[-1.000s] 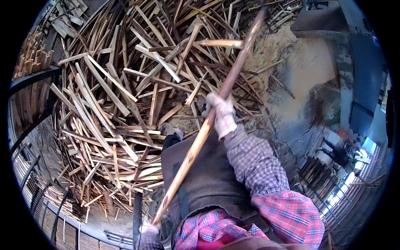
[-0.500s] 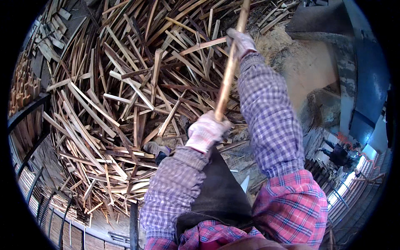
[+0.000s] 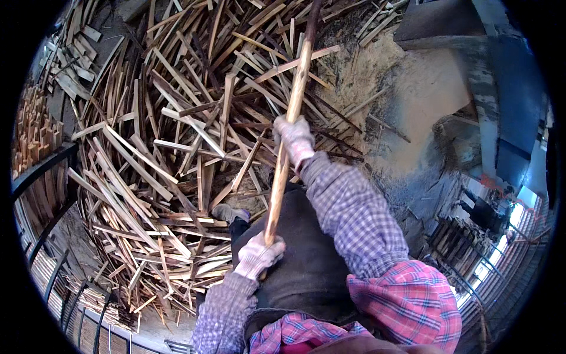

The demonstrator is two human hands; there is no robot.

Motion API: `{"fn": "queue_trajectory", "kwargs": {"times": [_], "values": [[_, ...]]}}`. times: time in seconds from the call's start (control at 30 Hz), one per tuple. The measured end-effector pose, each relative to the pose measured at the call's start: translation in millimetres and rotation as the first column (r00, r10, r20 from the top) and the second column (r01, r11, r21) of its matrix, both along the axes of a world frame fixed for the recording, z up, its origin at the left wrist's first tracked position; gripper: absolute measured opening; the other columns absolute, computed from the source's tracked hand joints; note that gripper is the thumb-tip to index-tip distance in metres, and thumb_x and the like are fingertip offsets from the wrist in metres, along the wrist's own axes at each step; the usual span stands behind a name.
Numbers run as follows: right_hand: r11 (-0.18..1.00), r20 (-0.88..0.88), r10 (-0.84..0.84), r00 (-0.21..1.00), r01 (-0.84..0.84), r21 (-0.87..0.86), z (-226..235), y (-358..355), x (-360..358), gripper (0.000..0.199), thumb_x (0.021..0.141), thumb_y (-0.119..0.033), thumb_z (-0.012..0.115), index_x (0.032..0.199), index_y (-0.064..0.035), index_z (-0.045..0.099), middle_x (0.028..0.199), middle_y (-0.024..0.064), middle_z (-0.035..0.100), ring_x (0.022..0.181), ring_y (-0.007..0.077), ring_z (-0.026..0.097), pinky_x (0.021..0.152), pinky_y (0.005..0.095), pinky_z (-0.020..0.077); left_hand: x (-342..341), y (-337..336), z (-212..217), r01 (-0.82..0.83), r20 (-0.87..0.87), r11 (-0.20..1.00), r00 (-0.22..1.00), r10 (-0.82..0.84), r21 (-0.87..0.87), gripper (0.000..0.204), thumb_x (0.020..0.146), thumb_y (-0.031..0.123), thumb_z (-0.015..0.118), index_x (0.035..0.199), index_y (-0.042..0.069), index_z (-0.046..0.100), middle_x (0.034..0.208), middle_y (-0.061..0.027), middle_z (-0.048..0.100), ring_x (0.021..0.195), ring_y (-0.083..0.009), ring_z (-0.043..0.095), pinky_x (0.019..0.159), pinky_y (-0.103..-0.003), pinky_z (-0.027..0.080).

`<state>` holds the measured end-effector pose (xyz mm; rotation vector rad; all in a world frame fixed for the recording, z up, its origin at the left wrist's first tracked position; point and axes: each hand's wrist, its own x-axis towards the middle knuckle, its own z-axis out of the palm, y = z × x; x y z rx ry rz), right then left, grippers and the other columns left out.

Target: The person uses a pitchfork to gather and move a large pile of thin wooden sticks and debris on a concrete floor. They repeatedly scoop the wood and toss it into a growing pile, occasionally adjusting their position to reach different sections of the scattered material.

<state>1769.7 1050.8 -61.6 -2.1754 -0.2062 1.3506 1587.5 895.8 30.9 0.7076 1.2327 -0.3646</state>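
A long wooden pole (image 3: 279, 197) slants up and away from my body, in both my gloved hands. My left hand (image 3: 259, 253) is closed around its near end, close to my dark apron (image 3: 318, 253). Farther up, my right hand (image 3: 294, 137) wraps the shaft. The pole darkens toward its far end, which runs out of the top of the picture, so its tip is hidden. Beyond and left of the hands lies a big heap of loose wood strips (image 3: 171, 171). One pale strip (image 3: 300, 63) crosses behind the pole's upper part.
Pale sawdust (image 3: 424, 100) covers the ground at the right, beside a blue machine or panel (image 3: 516, 100). A dark metal railing (image 3: 44, 171) curves along the left, with upright wood stacks (image 3: 35, 130) behind it. My shoe (image 3: 230, 213) stands at the heap's edge.
Both hands and the pole have come back toward my body and to the left. My right arm is more bent, and both hands still grip the pole.
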Motion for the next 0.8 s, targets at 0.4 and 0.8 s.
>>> {"fn": "queue_trajectory", "kwargs": {"times": [0.4,0.8], "values": [[0.988,-0.284,-0.149,0.947,0.134,-0.072,75,-234,-230,0.018,0.08,-0.014,0.062,0.09,-0.0071,0.049,0.059,0.0011,0.052,0.039,0.0118,0.048,0.033,0.0257,0.0414,-240,-220,132,0.134,-0.397,0.986,0.904,-0.161,-0.095,0.039,0.068,0.041,0.069,0.092,0.01,0.064,0.077,-0.0096,0.065,0.073,-0.022,0.063,0.068,-0.034,0.049],[0.993,-0.31,0.014,0.951,0.025,0.119,28,-166,-157,0.043,0.07,-0.027,0.069,0.095,0.002,0.049,0.078,0.0134,0.059,0.067,0.0299,0.06,0.056,0.0389,0.0509,-184,-167,187,0.018,-0.553,0.989,0.827,-0.098,-0.148,0.025,0.072,0.028,0.071,0.084,0.007,0.065,0.065,-0.0033,0.062,0.057,-0.0099,0.058,0.057,-0.026,0.047]]}}
